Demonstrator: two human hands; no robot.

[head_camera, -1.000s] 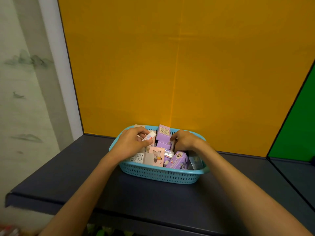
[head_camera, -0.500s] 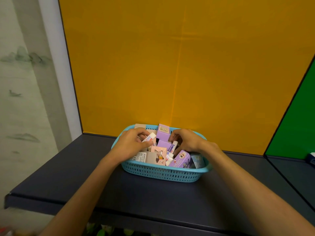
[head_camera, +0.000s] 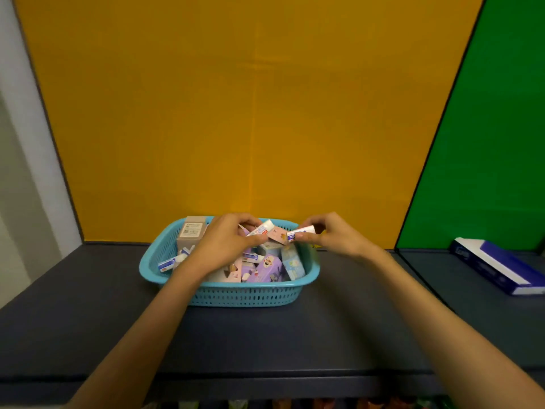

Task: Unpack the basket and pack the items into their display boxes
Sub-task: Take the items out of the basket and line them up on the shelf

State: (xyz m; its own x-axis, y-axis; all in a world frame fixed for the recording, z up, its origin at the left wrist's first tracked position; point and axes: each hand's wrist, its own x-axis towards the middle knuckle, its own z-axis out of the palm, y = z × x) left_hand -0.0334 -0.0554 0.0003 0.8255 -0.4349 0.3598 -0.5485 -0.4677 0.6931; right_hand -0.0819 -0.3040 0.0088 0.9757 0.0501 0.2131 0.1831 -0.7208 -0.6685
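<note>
A blue plastic basket (head_camera: 241, 296) sits on the dark shelf, filled with several small boxes and tubes: a purple box (head_camera: 265, 271), a pale blue box (head_camera: 292, 262), a beige box (head_camera: 191, 231) at its back left. My left hand (head_camera: 227, 243) hovers over the basket and pinches a small white tube (head_camera: 262, 228). My right hand (head_camera: 333, 236) is above the basket's right rim and pinches another small white tube (head_camera: 300, 233) by its end. A pink box (head_camera: 277, 234) shows between the two tubes; who holds it I cannot tell.
The dark shelf (head_camera: 88, 320) runs left to right with an orange panel (head_camera: 253, 113) behind the basket. A green panel (head_camera: 486, 143) stands at the right, with a blue and white box (head_camera: 498, 265) lying on the shelf below it.
Both hands have lifted out of the basket, each with a small white tube. My right hand moved right, past the rim. The view has shifted, bringing the blue and white box into sight.
</note>
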